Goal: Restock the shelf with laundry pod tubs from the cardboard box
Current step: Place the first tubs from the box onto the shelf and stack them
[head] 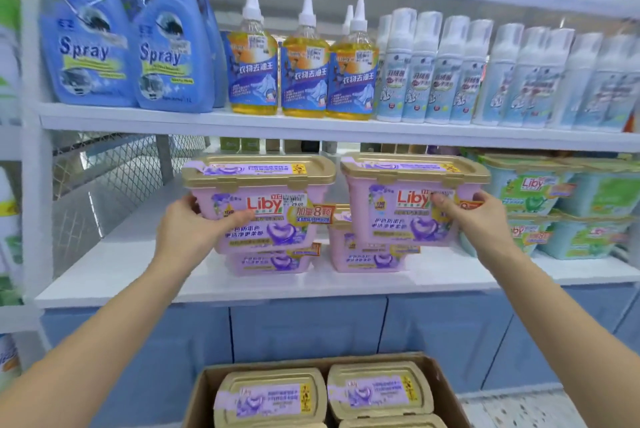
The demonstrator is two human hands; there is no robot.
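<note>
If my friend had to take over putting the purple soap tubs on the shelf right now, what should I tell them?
Left hand grips the left purple tub; right hand grips the right purple tub.
Each is on or just above one of the lower tubs standing on the shelf.
Done: two tubs shelved.
Left: settle these two on top, let go, then shelve the boxed tubs, at least four, from the cardboard box.

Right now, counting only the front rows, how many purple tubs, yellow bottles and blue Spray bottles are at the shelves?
purple tubs: 4 (two on top, two underneath)
yellow bottles: 3
blue Spray bottles: 2
Total: 9
</note>
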